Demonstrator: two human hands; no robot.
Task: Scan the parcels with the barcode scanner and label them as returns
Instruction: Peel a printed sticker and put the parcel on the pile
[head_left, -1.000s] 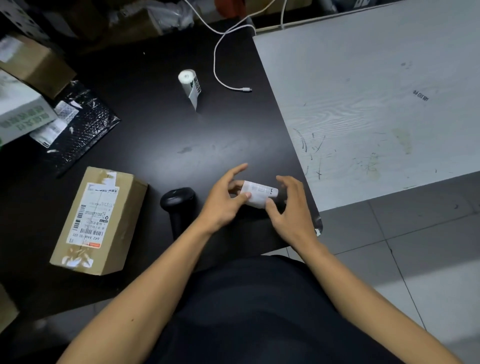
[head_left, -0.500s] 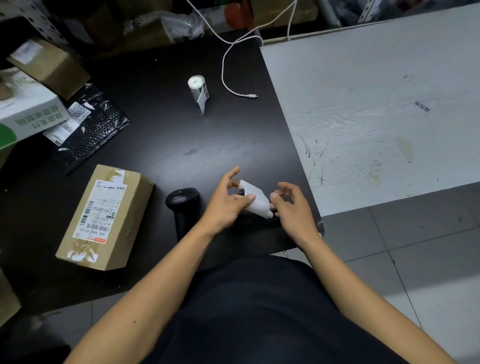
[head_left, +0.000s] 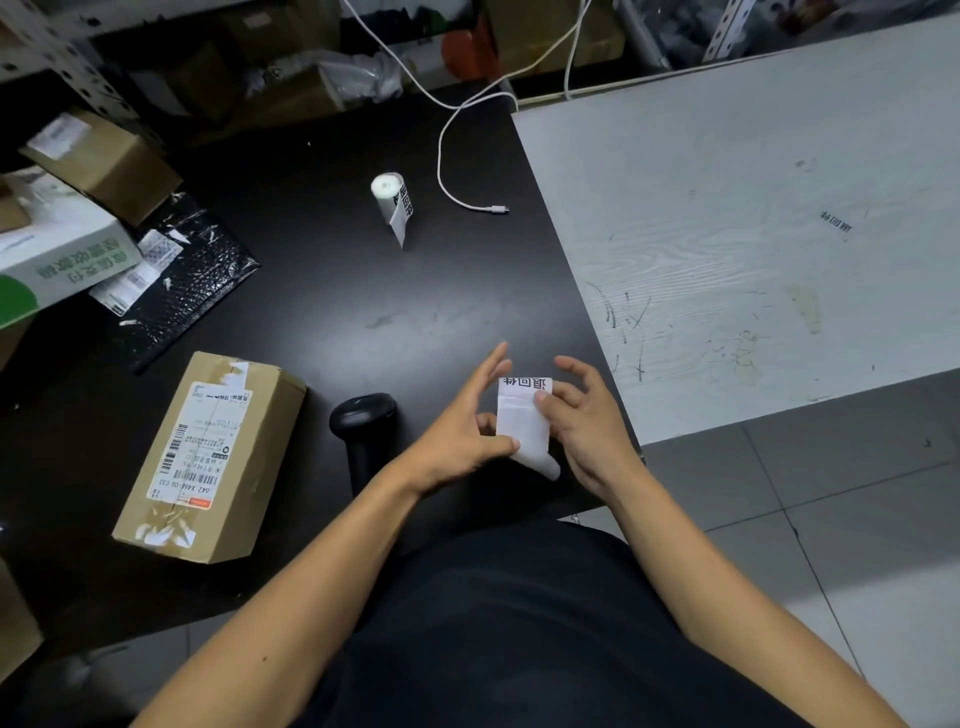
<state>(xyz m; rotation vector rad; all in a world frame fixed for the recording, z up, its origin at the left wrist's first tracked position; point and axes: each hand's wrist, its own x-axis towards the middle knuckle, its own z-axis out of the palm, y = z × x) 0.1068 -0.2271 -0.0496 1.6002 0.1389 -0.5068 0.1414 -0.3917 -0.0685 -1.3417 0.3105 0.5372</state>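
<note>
Both hands are pinching a small white return label (head_left: 522, 423) above the near edge of the black table (head_left: 322, 312). The left hand (head_left: 462, 428) is gripping the label's left edge between thumb and a finger, the other fingers reaching forward and fairly straight. The right hand (head_left: 584, 415) is pressing its thumb onto the label's face while curled fingers are wrapping behind its right edge. The label is standing roughly upright, its printed black characters along the far end and its near end curling away below the hands.

The black barcode scanner (head_left: 363, 431) is lying on the table just left of the left hand, untouched. Further left, a brown cardboard parcel (head_left: 213, 457) is resting on the table with its shipping sticker facing up. A roll of labels (head_left: 390, 200) is standing well beyond the hands, near the table's middle, with one printed label hanging loose. A white cable (head_left: 447, 156) is trailing just right of the roll. A black bubble mailer (head_left: 182, 291) is lying at the far left, beside more boxes. A white table (head_left: 753, 208) is adjoining on the right.
</note>
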